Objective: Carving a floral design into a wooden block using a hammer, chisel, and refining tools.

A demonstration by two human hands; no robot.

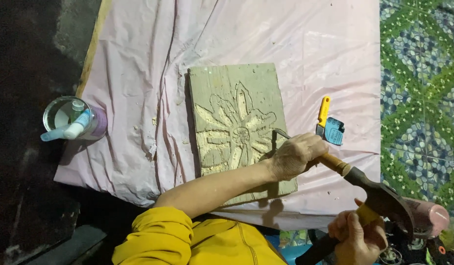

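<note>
Wood carving seen from the head camera, looking down. A rectangular wooden board (239,122) is laid flat on a creased pink plastic sheet (138,88) that covers the tabletop; a flower with long petals is cut in relief into its face, the freshly cut areas showing pale. Wood chips are scattered on the sheet just left of the board. The left hand (295,156), reached across from a yellow sleeve (168,235), is closed in a full grip around the wooden handle of a chisel (330,161), whose metal blade is set against the right part of the flower, near the board's right edge. The right hand (357,238), at the lower right edge of the view, is closed around the yellow-banded handle of a hammer (384,201); its dark head is held just beside the butt end of the chisel handle, though contact cannot be told. A small tool with a yellow handle and a blue body (329,125) lies on the sheet, just right of the board. A clear cup (72,120) holding a pale blue and white tube stands at the sheet's left edge, well apart from the board. Patterned green and blue flooring (423,73) is seen at the right.
</note>
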